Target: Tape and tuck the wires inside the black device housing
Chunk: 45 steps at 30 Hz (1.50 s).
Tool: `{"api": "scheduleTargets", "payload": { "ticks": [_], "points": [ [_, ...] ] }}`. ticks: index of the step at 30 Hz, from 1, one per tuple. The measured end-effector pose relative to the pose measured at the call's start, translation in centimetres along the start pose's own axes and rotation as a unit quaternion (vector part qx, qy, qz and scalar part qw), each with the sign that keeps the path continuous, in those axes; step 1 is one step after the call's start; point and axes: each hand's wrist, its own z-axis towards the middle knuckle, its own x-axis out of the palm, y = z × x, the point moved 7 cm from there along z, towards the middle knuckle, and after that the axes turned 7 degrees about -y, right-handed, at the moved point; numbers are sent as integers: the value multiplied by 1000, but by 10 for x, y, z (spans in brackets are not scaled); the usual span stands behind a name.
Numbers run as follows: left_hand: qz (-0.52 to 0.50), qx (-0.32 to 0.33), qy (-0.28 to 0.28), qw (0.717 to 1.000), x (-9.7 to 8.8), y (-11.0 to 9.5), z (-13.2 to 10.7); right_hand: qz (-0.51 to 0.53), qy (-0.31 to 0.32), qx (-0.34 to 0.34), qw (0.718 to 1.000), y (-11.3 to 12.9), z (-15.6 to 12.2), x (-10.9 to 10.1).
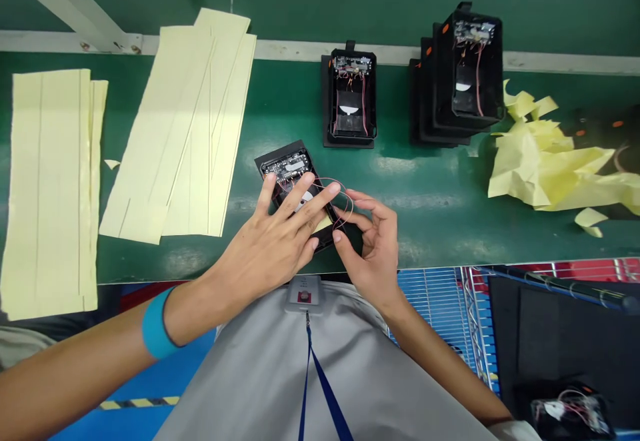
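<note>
Black, rectangular plastic housing (290, 164) lies angled near the green worktop (435, 211)'s front edge. Your left hand (277, 241) spreads ungripping fingers over it, probably steadying it; whether your right hand (373, 244) pinches the thin pinkish wires (352, 204), I cannot tell.

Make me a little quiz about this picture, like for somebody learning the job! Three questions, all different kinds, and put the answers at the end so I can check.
1. Which hand is spread over the black box that sits askew on the green bench?

2. True or false: the blue wristband is on the left arm.

3. In the picture, what lies just to the right of the stack of black boxes?
a) a pair of scissors
b) crumpled yellow paper
c) a drinking cup

Key:
1. The left hand.
2. True.
3. b.
</note>
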Motion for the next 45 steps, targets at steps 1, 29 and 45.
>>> {"api": "scheduleTargets", "payload": {
  "ticks": [1,29,45],
  "points": [
    [-1,-1,-1,1000,0,1,0,-2,1,2,1000,0,0,0],
    [-24,-12,-19,999,2,-6,-7,27,12,-1,1000,-1,0,1],
    [-59,-74,-28,995,9,-3,-16,18,21,10,1000,-2,-1,1]
  ]
}}
